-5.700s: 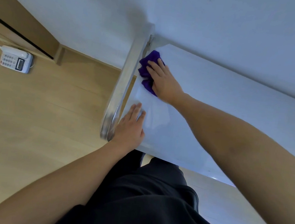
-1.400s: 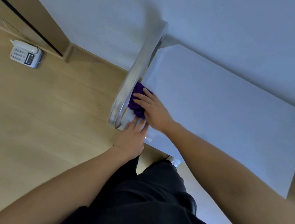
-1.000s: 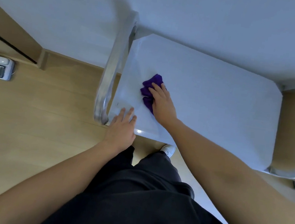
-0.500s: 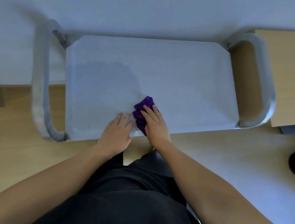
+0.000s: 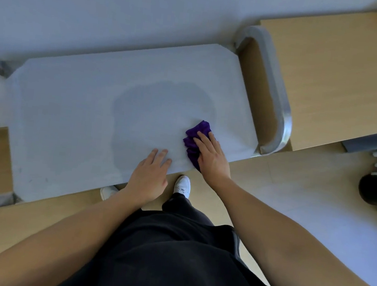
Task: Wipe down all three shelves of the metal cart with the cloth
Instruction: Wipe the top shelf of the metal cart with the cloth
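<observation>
My right hand [image 5: 213, 156] has swept the cloth [image 5: 194, 138] from the left end of the top shelf [image 5: 68, 109] to its right end, fingers [image 5: 207, 145] flat on it. My left hand [image 5: 149, 176] rests flat, steadying (top nearly done, I judge; two shelves left).

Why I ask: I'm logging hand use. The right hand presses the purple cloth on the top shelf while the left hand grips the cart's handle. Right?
Not quite. In the head view the left hand rests flat on the near edge of the top shelf, gripping nothing. The right hand does press the purple cloth on that shelf.
</observation>
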`<state>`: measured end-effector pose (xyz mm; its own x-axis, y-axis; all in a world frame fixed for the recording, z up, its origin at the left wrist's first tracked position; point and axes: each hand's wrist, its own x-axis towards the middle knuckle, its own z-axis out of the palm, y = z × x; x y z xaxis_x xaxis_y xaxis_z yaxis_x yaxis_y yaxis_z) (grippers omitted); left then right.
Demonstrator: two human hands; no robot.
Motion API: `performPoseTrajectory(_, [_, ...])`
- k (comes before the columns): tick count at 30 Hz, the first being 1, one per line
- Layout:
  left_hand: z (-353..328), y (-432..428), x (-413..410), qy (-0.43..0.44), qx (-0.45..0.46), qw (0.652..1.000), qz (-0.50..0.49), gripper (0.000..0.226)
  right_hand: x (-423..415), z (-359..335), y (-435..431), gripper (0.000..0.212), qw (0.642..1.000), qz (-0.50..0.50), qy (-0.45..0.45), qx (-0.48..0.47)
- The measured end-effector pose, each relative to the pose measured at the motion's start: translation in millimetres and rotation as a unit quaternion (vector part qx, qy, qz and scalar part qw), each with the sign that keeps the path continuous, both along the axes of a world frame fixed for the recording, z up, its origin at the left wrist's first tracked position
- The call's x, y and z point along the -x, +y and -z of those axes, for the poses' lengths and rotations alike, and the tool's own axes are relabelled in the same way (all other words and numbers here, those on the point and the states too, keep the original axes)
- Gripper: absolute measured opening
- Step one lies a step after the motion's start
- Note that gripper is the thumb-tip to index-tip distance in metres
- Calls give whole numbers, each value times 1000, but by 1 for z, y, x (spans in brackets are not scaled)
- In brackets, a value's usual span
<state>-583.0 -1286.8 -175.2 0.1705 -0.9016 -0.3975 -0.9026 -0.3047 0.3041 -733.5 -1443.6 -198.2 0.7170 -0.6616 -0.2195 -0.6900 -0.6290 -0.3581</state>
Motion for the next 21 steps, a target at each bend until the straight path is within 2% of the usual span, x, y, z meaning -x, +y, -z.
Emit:
performPoseTrajectory(7, [2,-46,46,6,-14,999,-34,47,70,-2,-78,55,996,82,30,19])
performPoseTrajectory(10, [2,-48,49,6,-24,999,-36,49,81,-5,-93,54,996,88,11,-2])
performPoseTrajectory(14, [-2,-38,40,-1,-22,999,-38,51,70,-1,-81,55,991,134,-21,-3])
performPoseTrajectory(21, [-2,3,14,-14,-26,998,-56,50,29,7,-32,53,981,189,-13,30])
